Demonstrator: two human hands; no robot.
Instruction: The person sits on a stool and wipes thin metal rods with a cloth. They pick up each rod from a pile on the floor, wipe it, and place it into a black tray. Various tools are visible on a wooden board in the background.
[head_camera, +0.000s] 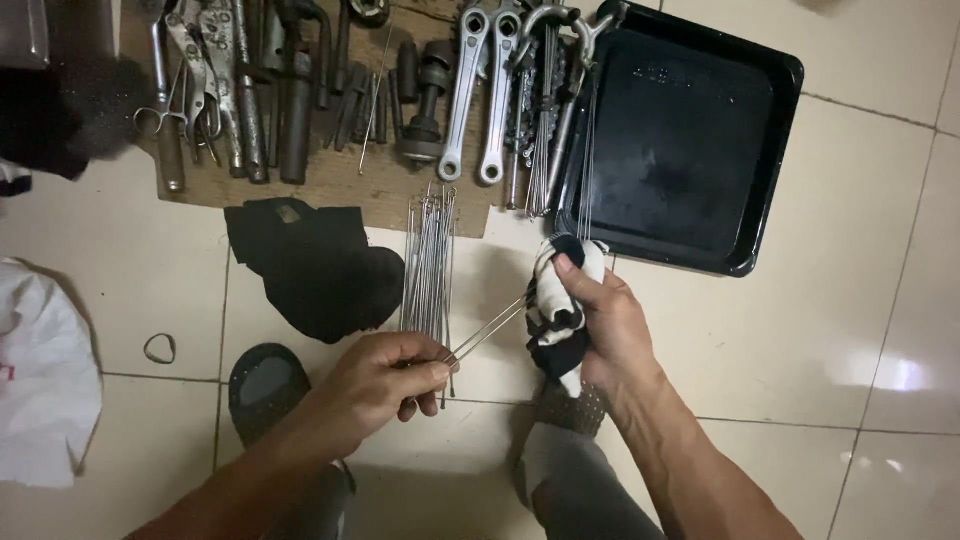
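Fingers, left hand (385, 375): pinched on near end of thin spokes (490, 327)
Fingers, right hand (600, 320): clamped on rag (558, 310) around spokes' far end
Long axis: spokes rise rightward from left pinch into rag; hands near

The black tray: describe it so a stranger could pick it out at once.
Look at the pale tiled floor, up to the right of the right hand that grips a rag. The black tray lies there, beside the metal tools on the brown board. It alone is a glossy, shallow rectangle with raised rims.
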